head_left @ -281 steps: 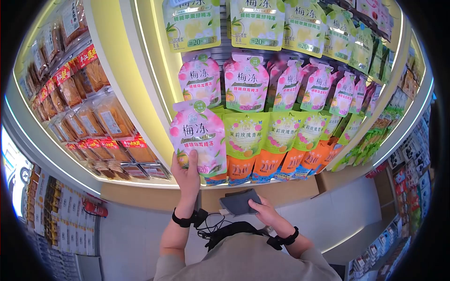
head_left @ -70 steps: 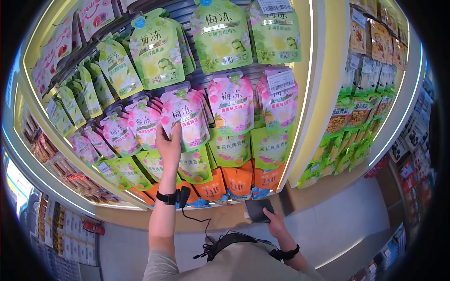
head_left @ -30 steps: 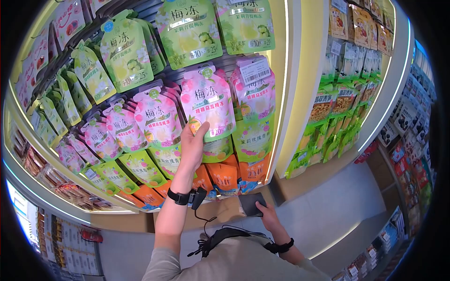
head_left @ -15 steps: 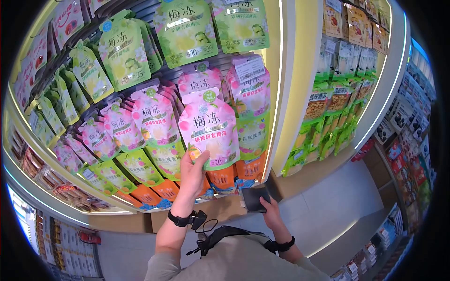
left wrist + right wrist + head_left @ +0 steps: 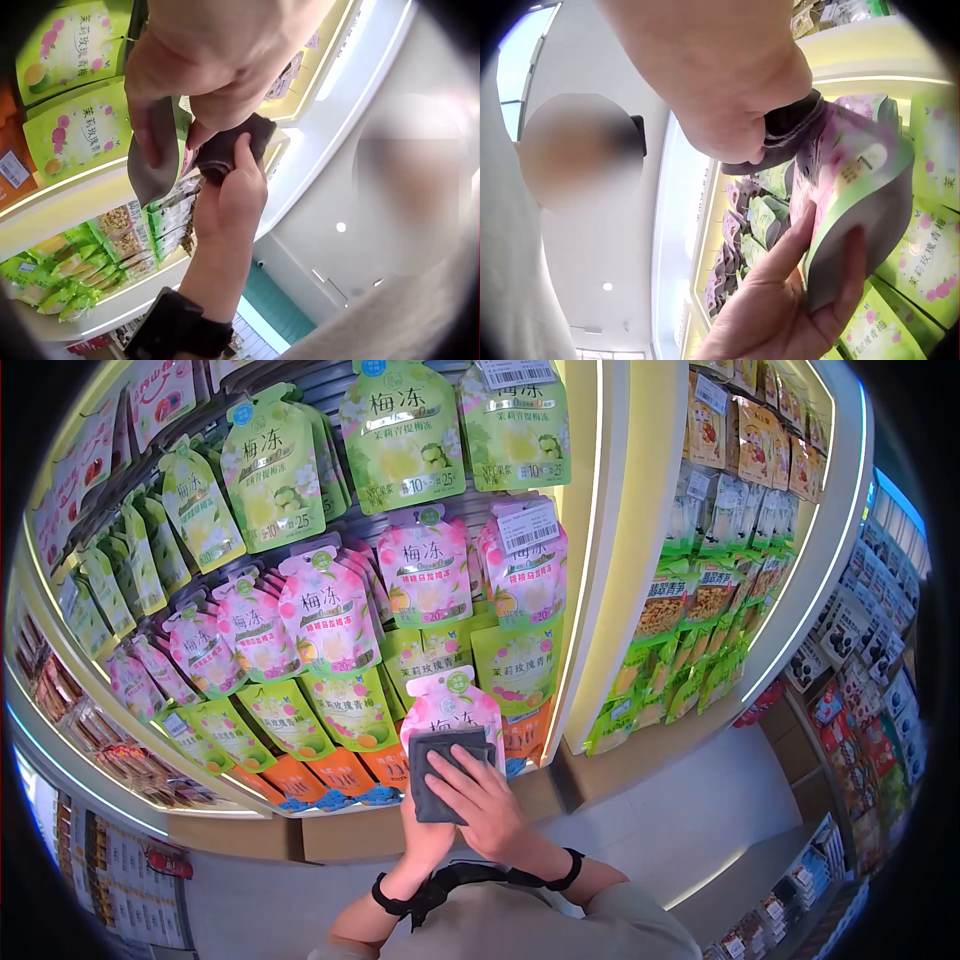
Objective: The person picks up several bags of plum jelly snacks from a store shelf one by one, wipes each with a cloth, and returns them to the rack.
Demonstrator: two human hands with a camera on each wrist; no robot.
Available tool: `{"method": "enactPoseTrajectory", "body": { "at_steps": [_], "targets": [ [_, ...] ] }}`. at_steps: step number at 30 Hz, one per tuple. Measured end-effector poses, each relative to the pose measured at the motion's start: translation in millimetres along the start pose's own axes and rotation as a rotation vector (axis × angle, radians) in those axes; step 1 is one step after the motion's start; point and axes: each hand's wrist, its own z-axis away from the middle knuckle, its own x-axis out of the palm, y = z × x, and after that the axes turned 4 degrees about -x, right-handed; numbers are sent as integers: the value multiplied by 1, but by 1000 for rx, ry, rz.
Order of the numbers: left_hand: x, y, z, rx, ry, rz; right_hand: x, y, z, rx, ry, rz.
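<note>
In the head view my left hand (image 5: 425,842) holds a pink stand-up pouch (image 5: 450,698) from below. A dark grey folded cloth (image 5: 440,741) covers the pouch's lower front, with the fingers of my right hand (image 5: 487,807) spread across it. The left wrist view shows the right thumb lying along the cloth (image 5: 259,133). In the right wrist view the left hand (image 5: 776,304) pinches the pouch (image 5: 859,169) near its grey bottom fold, thumb on the printed side and fingers on the base. The right hand (image 5: 727,94) meets the pouch's front through the cloth.
Ahead is a lit display rack with green pouches (image 5: 402,435) above, more pink pouches (image 5: 425,565) in the middle, and lime (image 5: 515,665) and orange pouches (image 5: 345,772) below. A white divider (image 5: 620,540) separates it from snack bags (image 5: 665,600) at right.
My left hand has taken the pink pouch off the rack and brought it down toward my body. My right hand has moved up and left, laying the grey cloth against the pouch's front.
</note>
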Motion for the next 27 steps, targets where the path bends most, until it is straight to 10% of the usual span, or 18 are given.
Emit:
{"method": "enactPoseTrajectory", "body": {
  "at_steps": [11, 15, 18, 20, 24, 27],
  "targets": [
    [-6, 3, 21, 96, -5, -80, -13, 5, -4, 95, 171, -63],
    [-20, 3, 11, -7, 154, 112, -10, 0, 24, -33, -198, -26],
    [-27, 12, 11, -82, 155, 295, -3, 26, 48, 191, 176, -196],
    [-26, 8, 13, -83, 120, 369, 1, 41, 54, 845, 411, -795],
    [-10, -11, 23, -298, -141, 380, 6, 38, 41, 700, 496, -1800],
    [-11, -9, 23, -288, -112, 356, 23, 41, 46, 651, 315, -1810]
  ]
}}
